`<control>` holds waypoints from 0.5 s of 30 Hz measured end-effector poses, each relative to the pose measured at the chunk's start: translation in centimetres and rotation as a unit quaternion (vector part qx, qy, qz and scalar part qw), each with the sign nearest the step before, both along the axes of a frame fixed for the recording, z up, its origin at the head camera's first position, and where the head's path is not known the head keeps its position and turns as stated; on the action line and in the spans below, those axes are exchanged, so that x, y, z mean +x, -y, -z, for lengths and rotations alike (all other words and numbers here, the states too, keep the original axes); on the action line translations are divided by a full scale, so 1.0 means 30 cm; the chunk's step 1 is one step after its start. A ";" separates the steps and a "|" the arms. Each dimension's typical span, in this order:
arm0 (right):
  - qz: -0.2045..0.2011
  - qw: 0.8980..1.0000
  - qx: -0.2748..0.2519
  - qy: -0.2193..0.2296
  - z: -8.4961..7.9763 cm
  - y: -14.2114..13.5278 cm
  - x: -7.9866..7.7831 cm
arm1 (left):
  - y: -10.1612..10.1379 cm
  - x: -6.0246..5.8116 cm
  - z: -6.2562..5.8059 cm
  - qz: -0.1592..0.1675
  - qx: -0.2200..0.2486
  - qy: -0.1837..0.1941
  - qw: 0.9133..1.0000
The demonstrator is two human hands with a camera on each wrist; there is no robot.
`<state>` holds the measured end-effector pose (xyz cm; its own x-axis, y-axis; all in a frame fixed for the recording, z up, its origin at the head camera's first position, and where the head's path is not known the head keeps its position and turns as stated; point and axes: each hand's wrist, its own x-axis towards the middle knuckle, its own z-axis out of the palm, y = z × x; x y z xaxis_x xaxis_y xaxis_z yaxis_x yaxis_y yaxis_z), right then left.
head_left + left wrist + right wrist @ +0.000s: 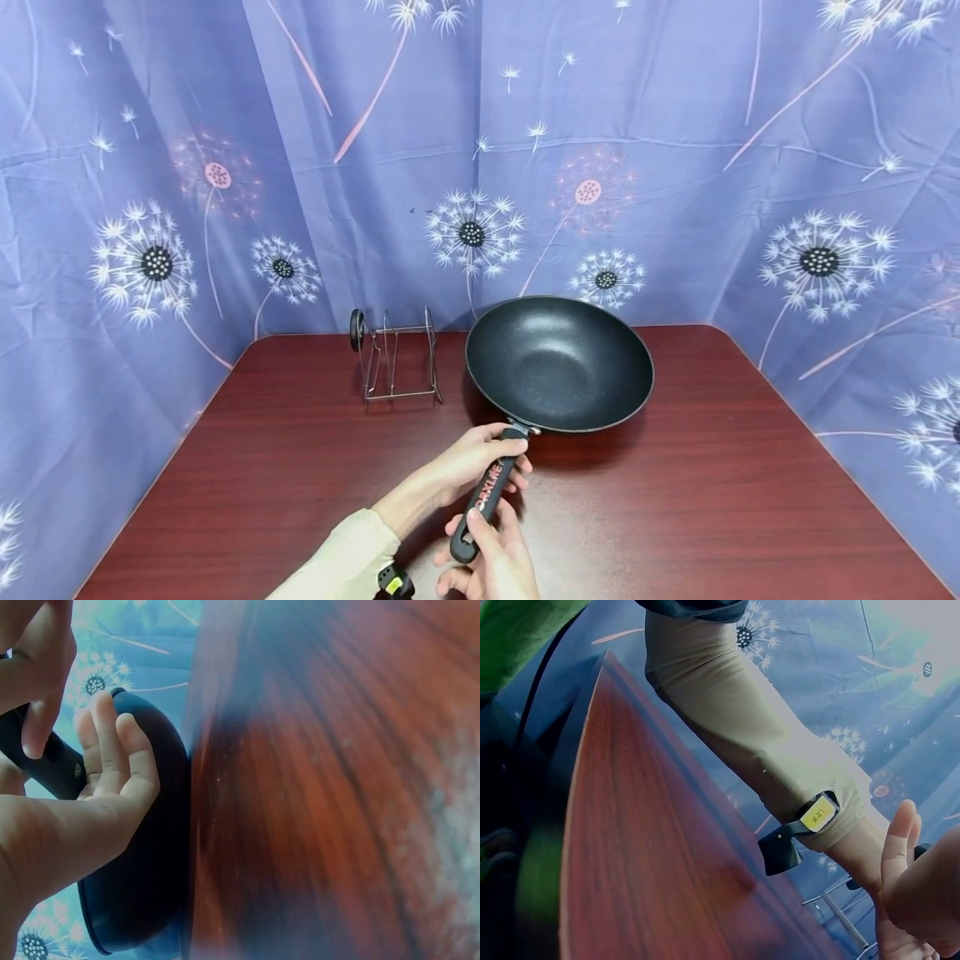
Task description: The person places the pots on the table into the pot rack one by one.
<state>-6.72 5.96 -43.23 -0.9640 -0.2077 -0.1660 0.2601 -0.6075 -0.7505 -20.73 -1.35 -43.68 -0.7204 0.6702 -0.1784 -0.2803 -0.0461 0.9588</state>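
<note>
We grip the handle of the black non-stick wok (558, 362) with 2 hands: left hand (468, 462) near the bowl, right hand (495, 558) at its end. It sits on the dark-red wooden table (712, 500), wire rack (397, 358) beside; lifting remains, we judge.

Dark red wood-grain counter (712, 500) boxed in by printed cloth.

From my remote seat I see a blue-violet curtain (675, 125) with white dandelion heads and pink stems hung behind and along both sides of the counter; even light leaves a soft sheen on the wood, and a wire rack (397, 358) stands near the back edge.
</note>
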 end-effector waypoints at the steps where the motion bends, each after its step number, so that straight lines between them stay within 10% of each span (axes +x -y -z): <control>1: 0.000 1.000 0.002 0.001 -0.001 0.000 0.000 | -0.001 0.000 0.000 0.000 -0.001 -0.001 1.000; 15: 0.051 0.995 0.081 0.025 -0.005 0.009 0.006 | -0.045 0.002 0.007 -0.004 -0.014 -0.018 1.000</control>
<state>-6.55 5.70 -43.09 -0.9686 -0.0757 -0.2369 0.2420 -0.5051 -0.8284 -20.67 0.01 -43.89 -0.7321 0.6597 -0.1700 -0.2451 -0.0222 0.9692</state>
